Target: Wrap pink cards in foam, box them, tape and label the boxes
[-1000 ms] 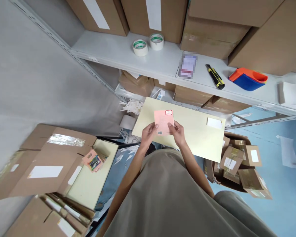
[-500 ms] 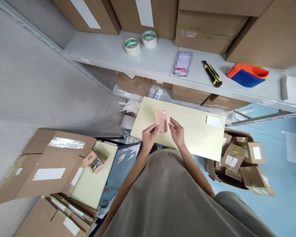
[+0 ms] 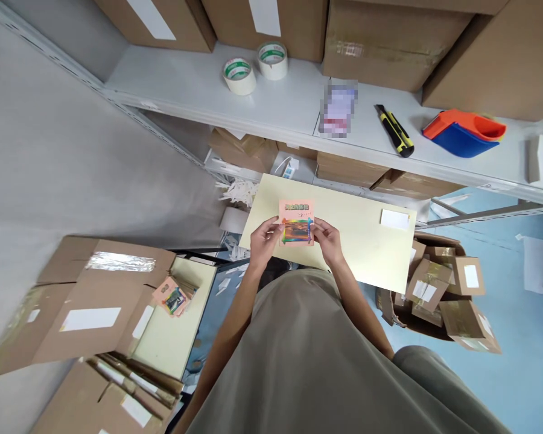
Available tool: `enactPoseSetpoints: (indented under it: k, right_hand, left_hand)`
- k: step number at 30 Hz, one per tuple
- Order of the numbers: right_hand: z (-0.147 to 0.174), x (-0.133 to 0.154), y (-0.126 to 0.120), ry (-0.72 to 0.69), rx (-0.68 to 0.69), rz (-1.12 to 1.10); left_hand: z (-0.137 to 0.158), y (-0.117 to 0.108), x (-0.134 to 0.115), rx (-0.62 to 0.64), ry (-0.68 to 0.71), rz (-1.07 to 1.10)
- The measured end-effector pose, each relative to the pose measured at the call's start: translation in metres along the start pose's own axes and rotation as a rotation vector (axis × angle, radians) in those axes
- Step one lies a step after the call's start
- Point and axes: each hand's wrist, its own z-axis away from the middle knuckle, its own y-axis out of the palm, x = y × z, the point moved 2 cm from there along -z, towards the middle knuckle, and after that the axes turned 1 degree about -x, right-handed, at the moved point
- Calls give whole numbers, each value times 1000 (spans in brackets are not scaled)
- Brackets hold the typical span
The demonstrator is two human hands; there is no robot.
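Observation:
A pink book (image 3: 297, 224) with a colourful framed picture and dark lettering faces up between my two hands. My left hand (image 3: 264, 240) pinches its left edge, thumb on the front. At the opposite edge my right hand (image 3: 329, 242) grips it the same way. Below the book lies a pale yellow tabletop (image 3: 357, 247), with a white label (image 3: 394, 219) near its right end. More pink books (image 3: 174, 296) of the same look lie in a small pile on the side table (image 3: 163, 343) to the left.
Across the front runs a grey shelf (image 3: 181, 90) bearing tape rolls (image 3: 239, 77), a box cutter (image 3: 394, 131), an orange and blue tape dispenser (image 3: 464, 134) and large cartons. An open carton of small boxes (image 3: 429, 283) stands right; opened cardboard (image 3: 90, 301) is at left.
The book has been turned from its back to its picture side. My right hand, free and apart from it before, now holds its right edge.

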Motion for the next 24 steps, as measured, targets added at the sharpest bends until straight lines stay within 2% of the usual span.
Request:
enactPoseSetpoints:
  k: [4, 9, 12, 15, 21, 24]
  right_hand:
    - [-4, 6, -3, -22, 34, 38]
    - [-8, 18, -3, -196, 28, 199]
    - [-7, 27, 0, -316, 33, 215]
    - [-5, 35, 2, -366, 76, 189]
    - [-3, 43, -1, -358, 93, 276]
    - [-3, 40, -2, -317, 71, 269]
  left_hand:
    - [-5, -5, -5, 93, 6, 47]
    - [-2, -6, -18, 151, 62, 92]
    - [-2, -9, -27, 160, 190, 98]
    - [-3, -12, -35, 143, 296, 90]
    - [-5, -13, -37, 137, 182, 150]
    - [-3, -16, -39, 158, 168, 164]
